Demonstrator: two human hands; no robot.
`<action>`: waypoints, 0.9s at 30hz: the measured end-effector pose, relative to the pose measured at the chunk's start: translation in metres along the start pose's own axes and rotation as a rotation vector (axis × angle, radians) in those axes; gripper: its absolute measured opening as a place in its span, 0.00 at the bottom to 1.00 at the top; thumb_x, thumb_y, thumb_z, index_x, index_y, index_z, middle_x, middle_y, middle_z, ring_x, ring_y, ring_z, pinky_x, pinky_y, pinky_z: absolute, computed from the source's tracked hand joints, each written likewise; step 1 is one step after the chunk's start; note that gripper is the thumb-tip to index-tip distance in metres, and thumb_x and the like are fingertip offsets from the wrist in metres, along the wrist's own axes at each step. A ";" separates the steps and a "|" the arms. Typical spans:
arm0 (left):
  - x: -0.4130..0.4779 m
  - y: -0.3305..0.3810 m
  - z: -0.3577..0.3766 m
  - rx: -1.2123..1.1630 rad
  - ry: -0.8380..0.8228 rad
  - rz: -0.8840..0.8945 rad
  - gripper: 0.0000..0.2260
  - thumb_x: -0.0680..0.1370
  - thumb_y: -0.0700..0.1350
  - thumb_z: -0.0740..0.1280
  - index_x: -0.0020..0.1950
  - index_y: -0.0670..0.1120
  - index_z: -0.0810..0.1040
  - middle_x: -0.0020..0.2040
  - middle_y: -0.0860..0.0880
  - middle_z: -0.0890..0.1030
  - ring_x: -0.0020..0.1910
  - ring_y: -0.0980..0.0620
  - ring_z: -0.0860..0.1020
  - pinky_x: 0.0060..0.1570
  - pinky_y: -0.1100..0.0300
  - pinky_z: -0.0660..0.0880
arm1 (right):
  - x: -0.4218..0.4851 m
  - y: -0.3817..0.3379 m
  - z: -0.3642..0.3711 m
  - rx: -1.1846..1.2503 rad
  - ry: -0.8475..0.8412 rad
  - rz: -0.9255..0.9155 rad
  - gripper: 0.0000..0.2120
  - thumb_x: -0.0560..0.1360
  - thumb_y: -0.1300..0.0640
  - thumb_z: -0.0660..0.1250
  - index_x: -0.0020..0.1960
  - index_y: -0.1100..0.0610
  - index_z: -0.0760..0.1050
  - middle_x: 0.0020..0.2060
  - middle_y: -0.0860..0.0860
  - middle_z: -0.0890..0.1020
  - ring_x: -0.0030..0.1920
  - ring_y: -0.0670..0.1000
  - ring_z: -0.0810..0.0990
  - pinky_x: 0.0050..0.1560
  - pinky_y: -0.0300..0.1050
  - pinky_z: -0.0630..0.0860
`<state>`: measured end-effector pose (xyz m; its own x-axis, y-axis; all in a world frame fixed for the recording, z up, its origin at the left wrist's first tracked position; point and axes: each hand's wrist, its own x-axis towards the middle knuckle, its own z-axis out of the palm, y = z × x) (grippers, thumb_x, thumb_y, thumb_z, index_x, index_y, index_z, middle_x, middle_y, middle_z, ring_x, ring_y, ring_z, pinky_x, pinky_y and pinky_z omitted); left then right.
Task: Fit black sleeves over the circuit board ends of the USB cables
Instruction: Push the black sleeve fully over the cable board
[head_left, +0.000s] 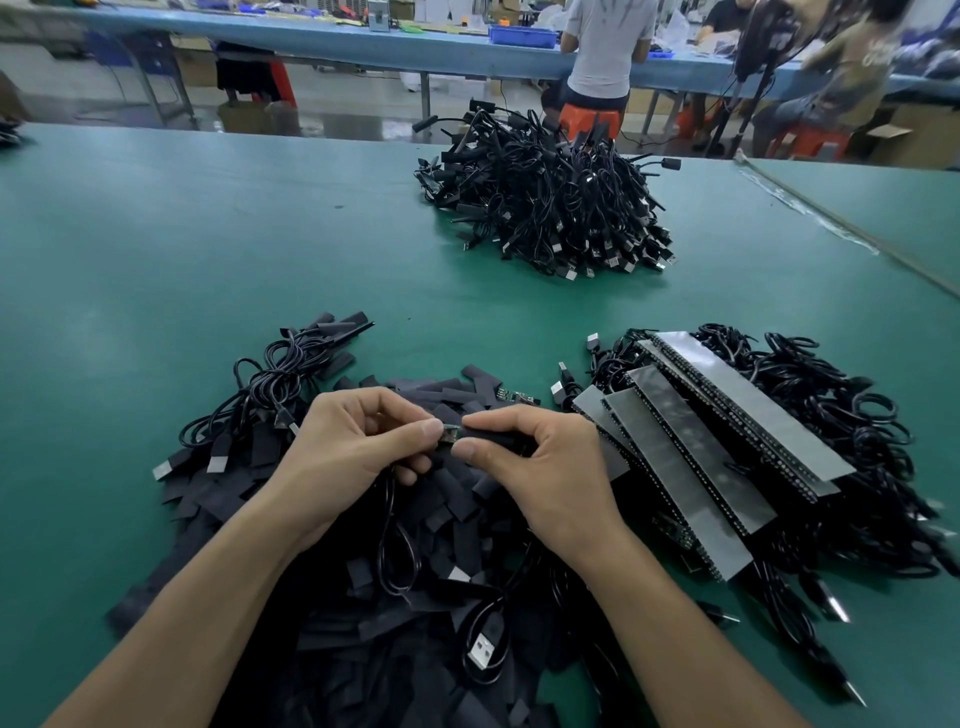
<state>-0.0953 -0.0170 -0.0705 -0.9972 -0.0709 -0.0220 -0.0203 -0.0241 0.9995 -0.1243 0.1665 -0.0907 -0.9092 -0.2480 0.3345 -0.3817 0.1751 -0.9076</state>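
From the head camera, both hands meet low in the middle, over a green surface. The left hand is curled, its thumb and forefinger pinching the circuit board end of a USB cable, whose black cord loops down below the palm. The right hand grasps a black sleeve between thumb and forefinger, its open mouth right at the tip of the board; a short stretch of board shows between the two thumbs. Beneath the hands lies a heap of loose sleeves, with a silver USB plug resting near the bottom edge. A coiled bundle of cables sits just left of the heap. To the right, grey-backed strips lie stacked on more black cables. Farther back on the surface stands a big pile of cables. Beyond it a person in a pale shirt sits at a blue bench
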 end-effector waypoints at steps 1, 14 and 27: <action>0.000 0.001 0.001 0.012 -0.017 -0.001 0.08 0.67 0.43 0.76 0.40 0.39 0.83 0.33 0.40 0.83 0.29 0.52 0.80 0.29 0.65 0.77 | 0.000 0.001 0.000 -0.021 -0.017 -0.005 0.10 0.67 0.56 0.80 0.46 0.46 0.85 0.39 0.37 0.85 0.42 0.37 0.83 0.44 0.28 0.75; -0.001 0.000 0.001 0.034 -0.015 0.000 0.08 0.64 0.44 0.77 0.39 0.41 0.85 0.35 0.40 0.83 0.32 0.51 0.81 0.30 0.64 0.77 | -0.001 0.002 0.003 -0.083 -0.020 -0.069 0.15 0.68 0.56 0.78 0.54 0.46 0.81 0.42 0.32 0.83 0.44 0.37 0.83 0.44 0.28 0.76; -0.001 0.001 -0.001 0.020 -0.038 -0.054 0.07 0.70 0.34 0.75 0.46 0.39 0.83 0.36 0.41 0.84 0.34 0.50 0.82 0.32 0.65 0.77 | -0.001 0.001 0.000 -0.153 -0.029 -0.042 0.10 0.69 0.56 0.78 0.50 0.53 0.85 0.38 0.34 0.82 0.44 0.36 0.82 0.47 0.28 0.75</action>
<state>-0.0946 -0.0177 -0.0695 -0.9967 -0.0318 -0.0753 -0.0751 -0.0073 0.9972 -0.1238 0.1668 -0.0924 -0.8875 -0.2854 0.3619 -0.4422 0.3064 -0.8430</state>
